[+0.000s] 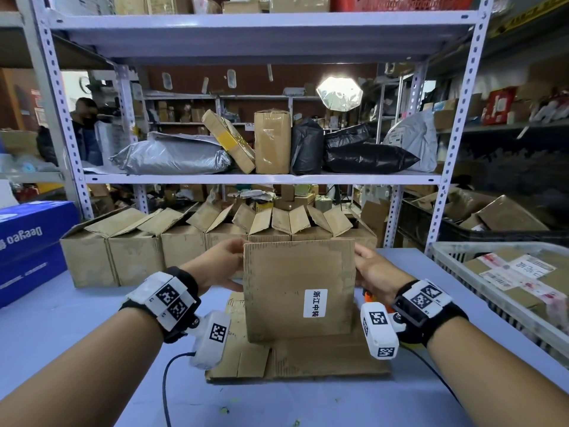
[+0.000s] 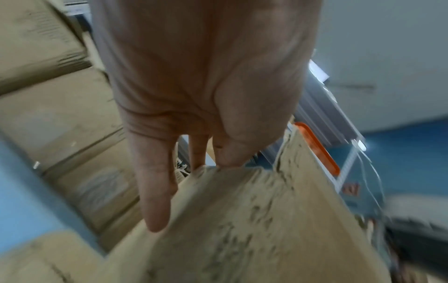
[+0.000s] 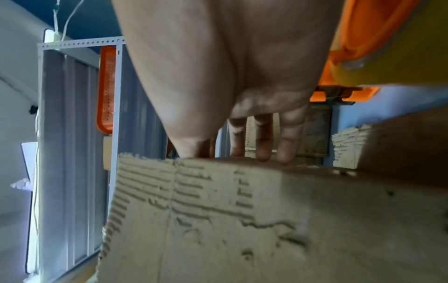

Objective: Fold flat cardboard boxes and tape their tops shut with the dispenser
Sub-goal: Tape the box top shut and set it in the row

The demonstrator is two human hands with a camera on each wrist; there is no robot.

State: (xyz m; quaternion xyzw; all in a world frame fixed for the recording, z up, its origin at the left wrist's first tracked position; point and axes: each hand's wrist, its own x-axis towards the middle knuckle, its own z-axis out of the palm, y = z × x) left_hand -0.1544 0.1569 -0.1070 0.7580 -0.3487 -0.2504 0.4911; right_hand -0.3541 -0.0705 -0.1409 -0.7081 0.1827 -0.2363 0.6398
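I hold a flat cardboard box [image 1: 295, 288] with a white label upright over the table, one hand at each side edge. My left hand [image 1: 224, 266] pinches its left edge; the left wrist view shows my thumb and fingers [image 2: 155, 191] against the cardboard [image 2: 242, 220]. My right hand [image 1: 369, 269] grips the right edge, thumb in front and fingers [image 3: 264, 137] behind the board [image 3: 242, 220]. The orange tape dispenser [image 1: 367, 295] lies on the table just under my right hand, mostly hidden; it shows close by the right wrist [image 3: 378, 38].
More flat cardboard [image 1: 308, 355] lies stacked on the table beneath the held box. A row of folded boxes with raised flaps [image 1: 138, 251] lines the back. A white basket [image 1: 446, 257] of parcels stands right, a blue carton [image 1: 30, 241] left, with metal shelving behind.
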